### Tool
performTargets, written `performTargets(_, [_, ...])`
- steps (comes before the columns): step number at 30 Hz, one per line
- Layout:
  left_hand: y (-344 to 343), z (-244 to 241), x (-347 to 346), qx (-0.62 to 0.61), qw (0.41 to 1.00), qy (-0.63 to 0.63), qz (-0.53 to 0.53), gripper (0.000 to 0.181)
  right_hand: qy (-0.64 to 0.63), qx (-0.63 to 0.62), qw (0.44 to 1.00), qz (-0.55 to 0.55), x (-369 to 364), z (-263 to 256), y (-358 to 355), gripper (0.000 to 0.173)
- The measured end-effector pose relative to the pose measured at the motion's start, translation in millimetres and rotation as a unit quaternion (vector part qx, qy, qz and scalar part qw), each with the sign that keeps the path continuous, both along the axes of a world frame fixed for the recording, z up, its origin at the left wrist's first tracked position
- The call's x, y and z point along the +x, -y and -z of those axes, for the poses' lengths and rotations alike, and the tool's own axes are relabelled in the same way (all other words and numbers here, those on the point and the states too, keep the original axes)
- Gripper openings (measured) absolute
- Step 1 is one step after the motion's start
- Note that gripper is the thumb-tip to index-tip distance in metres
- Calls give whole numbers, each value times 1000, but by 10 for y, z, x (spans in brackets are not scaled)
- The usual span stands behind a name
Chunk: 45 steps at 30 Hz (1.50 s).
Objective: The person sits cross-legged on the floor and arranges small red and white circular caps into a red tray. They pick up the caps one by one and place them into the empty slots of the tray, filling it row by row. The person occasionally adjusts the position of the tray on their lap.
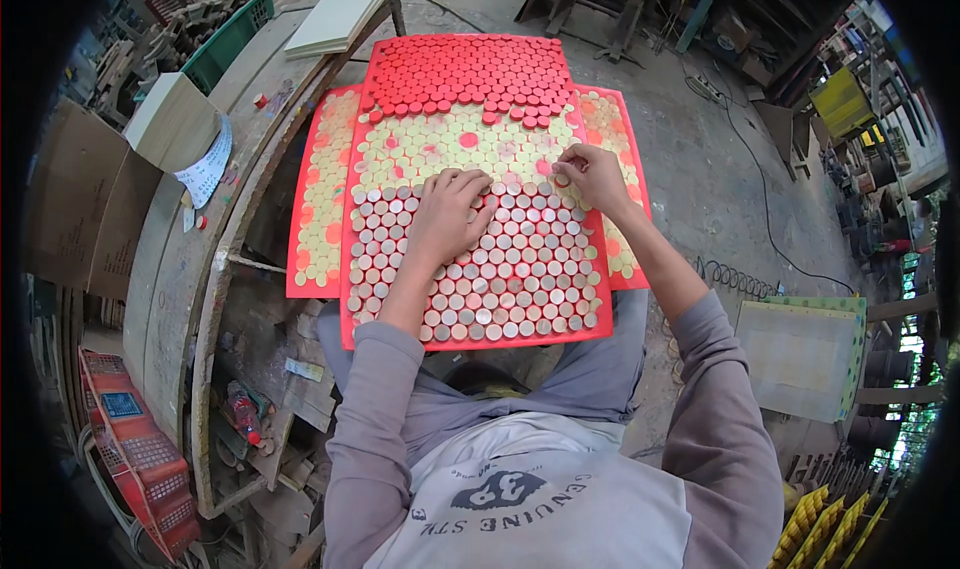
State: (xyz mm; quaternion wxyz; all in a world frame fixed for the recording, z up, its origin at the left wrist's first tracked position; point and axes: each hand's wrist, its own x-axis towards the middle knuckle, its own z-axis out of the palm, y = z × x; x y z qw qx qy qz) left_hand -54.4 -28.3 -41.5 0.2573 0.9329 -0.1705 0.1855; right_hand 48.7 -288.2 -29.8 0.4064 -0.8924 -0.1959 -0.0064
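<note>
A red board (480,344) lies across my lap. Red-topped round discs (469,66) crowd its far end. Pale yellow-green circles (427,149) with red blotches cover the middle. Rows of pale-faced discs (517,284) with red showing between them fill the near half. My left hand (454,213) rests palm down on these pale discs with its fingers spread, hiding some of them. At the right end of the front row, my right hand (596,175) has thumb and forefinger together just above a red-edged disc (562,181). Whether the fingertips grip a disc is unclear.
Beneath the board, another spotted red board (304,231) sticks out at both sides. To the left stands a wooden bench (161,269) with stacked pale sheets (341,18), a block of sheets (169,123) and a green crate (229,40). A cable (757,171) runs along the right-hand floor.
</note>
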Motion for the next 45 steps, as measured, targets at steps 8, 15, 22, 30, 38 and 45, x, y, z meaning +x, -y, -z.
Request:
performTargets(8, [-15,3,-10,-1,1000,-7,1,36,-58,22,998,-17,-114,-32,7,18])
performTargets(15, [-3,-12,-1,-5,1000,-14,3,36,-23,-2,996,-86,-106,-114,-77,19])
performTargets(22, [-2,0,-14,-3,1000,-2,2,36,-5,-24,994,-110,47,-195,-213,18])
performTargets(30, [-6,-8,-15,-3,1000,-3,2,37,94,-156,982,59,699,20,-536,54])
performTargets(38, [-21,-10,-14,-6,1000,-9,7,37,28,-77,996,17,723,74,-445,19])
performTargets(45, [-18,2,-2,-5,1000,5,6,34,134,-89,987,21,647,54,-638,35])
